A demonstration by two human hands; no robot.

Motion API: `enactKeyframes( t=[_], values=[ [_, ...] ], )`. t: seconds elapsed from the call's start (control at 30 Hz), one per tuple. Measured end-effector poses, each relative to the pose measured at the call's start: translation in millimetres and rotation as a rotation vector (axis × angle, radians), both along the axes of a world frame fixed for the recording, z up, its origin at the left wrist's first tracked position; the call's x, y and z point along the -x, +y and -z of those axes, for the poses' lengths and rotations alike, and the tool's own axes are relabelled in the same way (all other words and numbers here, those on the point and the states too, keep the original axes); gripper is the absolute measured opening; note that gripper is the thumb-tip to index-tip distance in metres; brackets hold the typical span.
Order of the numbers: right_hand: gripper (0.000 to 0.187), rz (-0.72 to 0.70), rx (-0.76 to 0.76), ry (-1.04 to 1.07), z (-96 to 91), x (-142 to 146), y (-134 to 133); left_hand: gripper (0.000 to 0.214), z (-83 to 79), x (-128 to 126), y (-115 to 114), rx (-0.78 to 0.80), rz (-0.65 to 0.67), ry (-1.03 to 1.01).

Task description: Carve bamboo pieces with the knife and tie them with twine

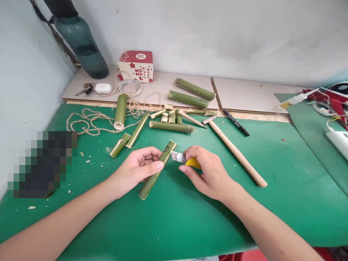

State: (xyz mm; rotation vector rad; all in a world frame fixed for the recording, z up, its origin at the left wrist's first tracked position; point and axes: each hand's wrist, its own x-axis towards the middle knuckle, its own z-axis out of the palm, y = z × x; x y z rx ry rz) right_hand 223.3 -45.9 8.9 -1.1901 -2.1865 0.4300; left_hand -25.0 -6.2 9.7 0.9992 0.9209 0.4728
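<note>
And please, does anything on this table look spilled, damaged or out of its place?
Two small things: pale chips lie scattered on the green tabletop, mostly at left, like unswept litter, and the twine sprawls in loose, tangled loops rather than a neat coil. I see no spill.

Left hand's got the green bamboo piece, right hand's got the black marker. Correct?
Not quite: the head view shows the right hand holding a yellow cutter; the black marker lies beyond it, to the right. The left hand does hold the green bamboo piece.
</note>
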Motion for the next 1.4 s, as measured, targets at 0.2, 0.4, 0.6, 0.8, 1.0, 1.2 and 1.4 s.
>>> enactKeyframes(
  t=[0.2,0.4,0.6,0.8,1.0,1.2,1.4],
  values=[
    [0.018,0.007,-0.012,0.036,0.5,0.6,0.3,0.032,-0.6,-1.3,0.9,-0.052,0.014,-0.049],
    [0.022,0.005,-0.032,0.008,1.7,1.1,1.4,0.03,0.3,1.8,-0.1,-0.077,0.08,-0.05],
    [0.019,0.459,-0.096,-0.031,2.7,-30.5,21.5,0.035,0.5,6.4,-4.2,-0.119,0.281,0.071],
    [0.021,0.44,-0.059,-0.097,4.0,-34.5,27.2,0.022,-0.9,12.2,-4.8,-0.609,0.224,0.415],
    [0.02,0.307,0.036,-0.225,7.9,-27.6,26.3,0.017,8.4,8.6,-3.5,-1.244,0.193,0.703],
    [0.025,0.327,0.058,-0.288,11.6,-36.1,32.6,0.02,-19.9,36.8,26.5,-1.219,-0.15,0.845],
    [0.027,0.299,0.071,-0.284,14.0,-34.3,33.2,0.024,-33.7,66.3,59.1,-0.838,-0.101,1.263]
  ],
)
